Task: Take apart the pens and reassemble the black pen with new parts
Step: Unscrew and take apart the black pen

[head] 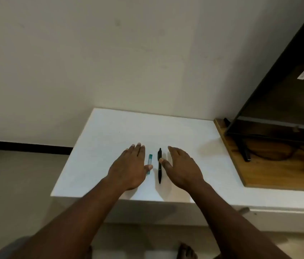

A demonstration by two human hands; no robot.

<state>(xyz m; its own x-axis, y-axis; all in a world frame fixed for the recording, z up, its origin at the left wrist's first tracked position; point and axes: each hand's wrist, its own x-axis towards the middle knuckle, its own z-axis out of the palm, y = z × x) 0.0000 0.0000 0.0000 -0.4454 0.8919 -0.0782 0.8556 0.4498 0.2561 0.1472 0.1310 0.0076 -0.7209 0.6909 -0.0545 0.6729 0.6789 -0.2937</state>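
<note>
- The left hand [130, 165] lies palm down over the white tabletop [110, 131], its fingers straight and close together, gripping nothing.
- The right hand [182, 167] mirrors it, palm down with the fingers stretched out, and it too holds nothing.
- The black pen [160, 173] lies flat on the tabletop between the two hands, pointing lengthwise away from the person and still in one piece.
- The right thumb tip sits at the pen's right side near its middle; I cannot tell whether it touches.
- A short teal pen [150, 159] lies just left of the black pen and parallel to it, the two apart.
- The left thumb tip covers the teal pen's near end.
- To the right, a dark flat screen [278, 86] stands on a wooden board [278, 174].
- A plain pale wall [110, 53] rises behind the tabletop.
</note>
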